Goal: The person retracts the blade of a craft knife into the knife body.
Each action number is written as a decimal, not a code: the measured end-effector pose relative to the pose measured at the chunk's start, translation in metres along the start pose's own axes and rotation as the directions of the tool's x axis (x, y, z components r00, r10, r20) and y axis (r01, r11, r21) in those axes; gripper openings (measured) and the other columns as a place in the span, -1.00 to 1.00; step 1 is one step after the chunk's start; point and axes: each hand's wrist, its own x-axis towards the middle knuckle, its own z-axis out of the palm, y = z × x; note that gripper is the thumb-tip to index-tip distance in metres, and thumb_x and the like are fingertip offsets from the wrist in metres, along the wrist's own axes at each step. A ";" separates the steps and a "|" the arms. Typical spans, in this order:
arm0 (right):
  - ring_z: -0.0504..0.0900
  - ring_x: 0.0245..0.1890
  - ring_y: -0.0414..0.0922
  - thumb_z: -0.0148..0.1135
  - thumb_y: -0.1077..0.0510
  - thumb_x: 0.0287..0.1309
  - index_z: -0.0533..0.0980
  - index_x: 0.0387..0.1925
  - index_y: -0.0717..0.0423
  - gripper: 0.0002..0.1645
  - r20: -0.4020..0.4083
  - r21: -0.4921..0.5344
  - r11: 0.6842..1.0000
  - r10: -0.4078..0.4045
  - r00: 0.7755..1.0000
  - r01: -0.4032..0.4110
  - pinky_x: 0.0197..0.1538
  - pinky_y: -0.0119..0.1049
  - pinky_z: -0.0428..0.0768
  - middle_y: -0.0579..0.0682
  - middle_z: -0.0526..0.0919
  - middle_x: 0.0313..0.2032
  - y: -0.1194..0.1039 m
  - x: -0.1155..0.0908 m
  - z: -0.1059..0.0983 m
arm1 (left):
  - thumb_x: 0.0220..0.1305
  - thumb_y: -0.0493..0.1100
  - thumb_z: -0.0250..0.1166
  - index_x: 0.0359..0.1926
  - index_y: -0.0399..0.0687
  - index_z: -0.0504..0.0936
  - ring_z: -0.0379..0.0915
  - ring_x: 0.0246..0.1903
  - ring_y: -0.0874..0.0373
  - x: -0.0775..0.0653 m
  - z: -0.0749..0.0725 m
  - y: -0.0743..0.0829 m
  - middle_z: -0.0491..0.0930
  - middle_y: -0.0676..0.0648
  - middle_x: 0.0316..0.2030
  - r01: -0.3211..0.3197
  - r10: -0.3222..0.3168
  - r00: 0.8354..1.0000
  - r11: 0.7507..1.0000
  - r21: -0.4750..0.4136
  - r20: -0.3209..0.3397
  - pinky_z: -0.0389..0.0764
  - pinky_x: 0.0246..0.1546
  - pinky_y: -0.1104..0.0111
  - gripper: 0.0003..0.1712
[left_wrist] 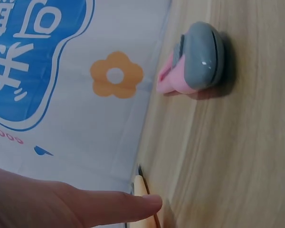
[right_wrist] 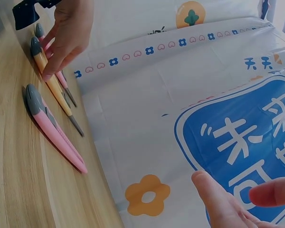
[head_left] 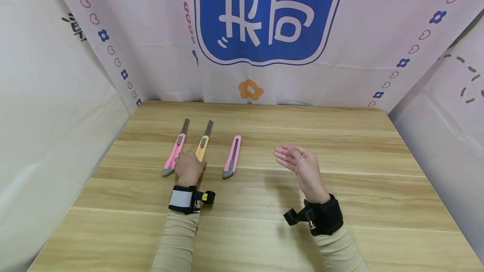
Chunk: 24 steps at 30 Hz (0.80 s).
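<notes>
On the left half of the table a yellow utility knife (head_left: 203, 147) lies with its blade out, pointing to the back. My left hand (head_left: 190, 167) covers its handle end and grips it from above, the thumb (left_wrist: 149, 204) along the near side. Left of this hand lies a pink utility knife (head_left: 175, 154), blade also extended, its grey end towards me. Another pink utility knife (head_left: 232, 158) lies to the right of the hand, no blade showing. Over the table's right half, my right hand (head_left: 302, 169) is raised with straight fingers and holds nothing.
A wooden table (head_left: 359, 150) carries the knives. White printed cloth (head_left: 170, 70) with a blue sign hangs along the back edge, and more cloth covers both sides. Each wrist wears a black strap (head_left: 328, 217) with a small camera.
</notes>
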 end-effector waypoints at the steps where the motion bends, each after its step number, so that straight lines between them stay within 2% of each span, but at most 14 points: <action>1: 0.70 0.05 0.00 -0.08 0.23 0.42 0.37 0.12 0.45 -0.61 0.000 0.000 1.000 0.000 1.000 0.000 0.05 -0.34 0.71 -0.03 0.78 -0.18 0.000 0.000 0.000 | 0.19 -0.04 0.29 -0.10 -0.44 0.50 0.40 -0.01 -0.29 0.001 0.001 -0.001 0.44 -0.42 -0.05 0.005 -0.005 1.000 1.000 0.006 0.010 0.61 -0.14 -0.03 -0.51; 10: 0.75 -0.13 -0.23 -0.10 0.24 0.42 0.35 0.13 0.47 -0.60 0.015 0.005 1.000 -0.004 1.000 0.004 0.04 -0.35 0.71 -0.13 0.78 -0.27 0.000 0.000 -0.001 | 0.20 -0.13 0.23 -0.15 -0.44 0.53 0.39 0.00 -0.29 0.005 0.004 -0.002 0.42 -0.42 -0.04 0.013 -0.013 0.999 1.000 0.017 0.030 0.63 -0.18 -0.02 -0.62; 17: 0.71 0.03 -0.05 -0.10 0.23 0.43 0.36 0.13 0.44 -0.61 0.011 -0.014 1.000 0.003 1.000 -0.003 0.06 -0.34 0.70 -0.05 0.77 -0.17 0.000 0.000 -0.001 | 0.20 -0.20 0.17 -0.13 -0.46 0.54 0.45 -0.04 -0.23 0.007 0.005 -0.003 0.48 -0.40 -0.07 0.000 0.000 1.000 1.000 0.017 0.013 0.64 -0.19 0.00 -0.65; 24: 0.74 -0.04 -0.14 -0.11 0.23 0.43 0.36 0.14 0.45 -0.60 0.018 -0.019 1.000 0.002 1.000 -0.002 0.07 -0.34 0.70 -0.09 0.78 -0.21 0.000 0.000 -0.001 | 0.21 -0.21 0.16 -0.16 -0.46 0.55 0.46 -0.08 -0.20 0.006 0.004 -0.003 0.49 -0.38 -0.11 -0.005 0.005 1.000 1.000 0.014 0.009 0.63 -0.24 0.04 -0.67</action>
